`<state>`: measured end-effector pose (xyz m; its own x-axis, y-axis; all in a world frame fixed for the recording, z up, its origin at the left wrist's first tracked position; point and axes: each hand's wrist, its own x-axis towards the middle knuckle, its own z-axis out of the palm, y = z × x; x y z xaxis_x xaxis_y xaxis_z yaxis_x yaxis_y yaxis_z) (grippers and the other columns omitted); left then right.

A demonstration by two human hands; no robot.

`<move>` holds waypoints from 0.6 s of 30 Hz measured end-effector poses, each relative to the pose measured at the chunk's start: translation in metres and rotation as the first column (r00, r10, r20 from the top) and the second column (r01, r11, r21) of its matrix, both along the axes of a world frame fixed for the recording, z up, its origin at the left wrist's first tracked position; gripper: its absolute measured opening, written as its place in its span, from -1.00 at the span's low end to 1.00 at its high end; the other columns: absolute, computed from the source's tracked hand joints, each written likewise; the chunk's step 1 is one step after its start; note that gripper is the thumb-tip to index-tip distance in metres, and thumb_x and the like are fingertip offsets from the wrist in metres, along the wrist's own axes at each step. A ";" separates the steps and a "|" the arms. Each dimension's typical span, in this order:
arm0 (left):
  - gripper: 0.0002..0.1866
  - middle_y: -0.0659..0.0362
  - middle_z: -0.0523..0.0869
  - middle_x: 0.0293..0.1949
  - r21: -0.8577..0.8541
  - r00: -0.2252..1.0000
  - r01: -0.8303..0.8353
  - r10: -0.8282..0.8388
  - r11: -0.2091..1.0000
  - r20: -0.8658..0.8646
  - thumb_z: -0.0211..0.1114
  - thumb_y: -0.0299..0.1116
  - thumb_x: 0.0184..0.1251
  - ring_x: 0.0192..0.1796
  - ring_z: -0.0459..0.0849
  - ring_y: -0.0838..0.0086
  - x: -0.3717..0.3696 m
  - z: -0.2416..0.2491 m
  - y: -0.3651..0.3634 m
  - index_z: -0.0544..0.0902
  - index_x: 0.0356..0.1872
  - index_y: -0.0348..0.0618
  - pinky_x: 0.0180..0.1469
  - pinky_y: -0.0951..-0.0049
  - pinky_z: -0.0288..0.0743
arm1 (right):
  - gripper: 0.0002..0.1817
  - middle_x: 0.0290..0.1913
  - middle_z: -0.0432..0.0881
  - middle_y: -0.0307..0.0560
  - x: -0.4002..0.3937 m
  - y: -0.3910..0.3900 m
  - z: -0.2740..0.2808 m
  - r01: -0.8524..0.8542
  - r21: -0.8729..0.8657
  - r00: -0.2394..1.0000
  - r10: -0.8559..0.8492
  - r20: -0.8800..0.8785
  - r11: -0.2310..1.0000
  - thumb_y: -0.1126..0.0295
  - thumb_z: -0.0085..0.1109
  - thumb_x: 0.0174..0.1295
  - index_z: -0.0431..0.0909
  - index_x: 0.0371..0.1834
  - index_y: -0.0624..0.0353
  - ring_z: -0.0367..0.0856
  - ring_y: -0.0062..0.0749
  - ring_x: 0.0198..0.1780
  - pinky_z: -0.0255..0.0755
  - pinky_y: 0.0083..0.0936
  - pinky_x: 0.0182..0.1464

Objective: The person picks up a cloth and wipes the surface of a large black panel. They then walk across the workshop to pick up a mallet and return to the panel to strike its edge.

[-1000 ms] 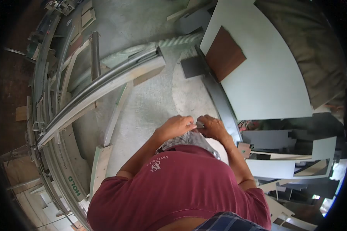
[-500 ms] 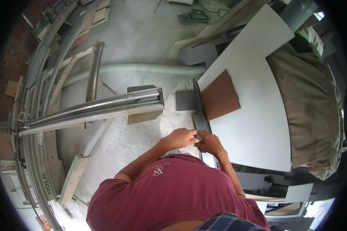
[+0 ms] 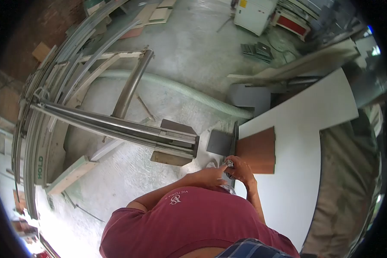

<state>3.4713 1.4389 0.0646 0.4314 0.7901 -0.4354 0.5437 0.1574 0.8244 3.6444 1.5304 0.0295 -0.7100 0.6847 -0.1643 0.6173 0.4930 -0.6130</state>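
Observation:
My right hand (image 3: 242, 171) is closed around a small greyish, shiny object (image 3: 229, 163), whose kind I cannot make out. Up against it, my left hand (image 3: 211, 176) has its fingers bent in, and what they grip is mostly hidden. A clear, crinkled piece like thin plastic (image 3: 228, 188) shows just below the hands. Both hands are close in front of my chest, by the near edge of a large white panel (image 3: 294, 142). On that panel, just beyond my right hand, lies a brown board (image 3: 259, 150).
A long metal rail arm (image 3: 116, 129) reaches in from the left, ending near my hands. A ribbed hose (image 3: 185, 91) crosses the floor. At right hangs a brown cloth cover (image 3: 346, 172). White cabinets (image 3: 254, 15) stand far back, near dark flat pieces (image 3: 257, 50) on the floor.
My view has tilted and turned, so the rail and panel appear lower and cabinets show at the top. My hands stay together; clear plastic now shows beneath them.

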 end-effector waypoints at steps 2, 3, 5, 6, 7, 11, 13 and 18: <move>-0.25 -0.22 0.59 -0.01 0.005 0.994 -0.096 0.096 0.995 0.048 0.17 -0.19 0.31 0.01 0.61 0.01 0.005 -0.008 0.021 0.01 0.36 -0.35 0.03 0.19 0.46 | -0.65 -0.16 0.61 -0.05 -0.003 0.033 0.000 -0.029 0.007 1.000 0.030 -0.008 1.000 0.36 0.33 -0.01 0.51 -0.12 0.06 0.62 -0.09 -0.15 0.47 -0.27 -0.13; -0.25 -0.25 0.55 0.04 0.001 0.982 -0.164 0.163 0.986 0.094 0.18 -0.22 0.32 0.04 0.59 -0.01 0.007 -0.012 0.029 0.01 0.36 -0.35 0.04 0.18 0.45 | -0.65 -0.16 0.61 -0.05 -0.006 0.048 0.001 -0.056 0.002 0.998 0.056 -0.002 0.998 0.36 0.33 -0.01 0.51 -0.12 0.06 0.62 -0.09 -0.15 0.47 -0.27 -0.13; -0.27 -0.26 0.52 0.07 0.006 0.977 -0.190 0.189 0.982 0.104 0.17 -0.24 0.33 0.06 0.57 -0.03 0.007 -0.010 0.052 0.01 0.36 -0.33 0.06 0.18 0.44 | -0.64 -0.16 0.61 -0.05 -0.012 0.080 0.007 -0.053 -0.032 0.999 0.053 -0.009 0.998 0.38 0.33 -0.01 0.51 -0.11 0.05 0.61 -0.06 -0.15 0.47 -0.28 -0.13; -0.29 -0.28 0.50 0.10 0.023 0.977 -0.189 0.186 0.982 0.102 0.16 -0.25 0.34 0.08 0.56 -0.05 0.004 -0.005 0.067 0.01 0.36 -0.31 0.07 0.18 0.43 | -0.64 -0.16 0.61 -0.05 -0.015 0.096 0.010 -0.080 -0.035 0.997 0.080 -0.005 0.996 0.38 0.33 -0.01 0.51 -0.11 0.05 0.61 -0.06 -0.15 0.47 -0.28 -0.13; -0.29 -0.28 0.50 0.10 0.021 0.972 -0.214 0.211 0.977 0.104 0.16 -0.25 0.34 0.08 0.56 -0.05 0.002 0.003 0.080 0.01 0.36 -0.31 0.07 0.18 0.43 | -0.64 -0.16 0.61 -0.04 -0.018 0.112 0.013 -0.093 -0.005 0.995 0.093 -0.028 0.996 0.39 0.33 -0.01 0.51 -0.10 0.05 0.61 -0.06 -0.15 0.47 -0.28 -0.14; -0.38 -0.25 0.52 0.06 0.034 0.953 -0.286 0.280 0.958 0.117 0.17 -0.26 0.34 0.08 0.55 -0.01 0.000 0.002 0.125 0.11 0.33 -0.20 0.06 0.17 0.42 | -0.66 -0.16 0.61 -0.02 -0.027 0.164 0.016 -0.127 0.012 0.991 0.128 -0.035 0.992 0.38 0.31 0.02 0.50 -0.09 0.05 0.60 -0.03 -0.14 0.45 -0.26 -0.16; -0.42 -0.22 0.52 0.05 0.219 0.938 -0.347 0.335 0.912 0.092 0.19 -0.24 0.33 0.08 0.54 0.00 0.001 -0.008 0.143 0.19 0.28 -0.21 0.03 0.17 0.43 | -0.67 -0.16 0.61 -0.01 -0.029 0.186 0.020 -0.166 -0.004 0.985 0.165 -0.041 0.986 0.38 0.29 0.04 0.50 -0.09 0.05 0.59 -0.01 -0.14 0.44 -0.25 -0.15; -0.40 -0.20 0.48 0.11 0.277 0.851 -0.524 0.509 0.805 0.130 0.20 -0.20 0.32 0.14 0.49 0.01 -0.020 -0.020 0.175 0.22 0.27 -0.24 0.12 0.19 0.37 | -0.69 -0.16 0.61 0.01 -0.039 0.236 0.018 -0.231 0.026 0.971 0.233 -0.051 0.972 0.33 0.25 0.06 0.50 -0.10 0.05 0.58 0.04 -0.13 0.43 -0.24 -0.14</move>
